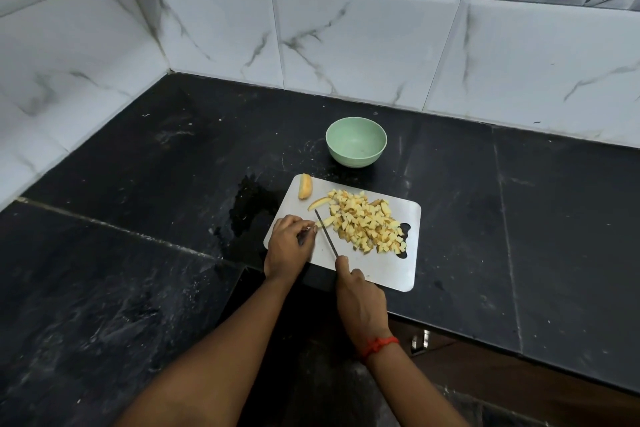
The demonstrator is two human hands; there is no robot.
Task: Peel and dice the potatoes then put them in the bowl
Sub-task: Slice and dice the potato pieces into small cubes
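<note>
A steel cutting board point(377, 269) lies on the black counter, with a heap of diced potato point(367, 222) on its middle and right. A potato wedge point(305, 186) sits at the board's far left corner, and a thin slice point(318, 202) lies just below it. My left hand point(289, 246) pinches a small potato strip point(323, 222) at the board's left edge. My right hand point(360, 302) grips a knife point(326, 234) by its handle, the blade angled up-left with its tip on that strip. The green bowl point(356, 146) stands empty behind the board.
A dark wet patch point(251, 208) spreads over the counter left of the board. Tiled walls point(346, 39) close the back and the left side. The counter's front edge cuts in below the board, near a cabinet handle point(420, 342).
</note>
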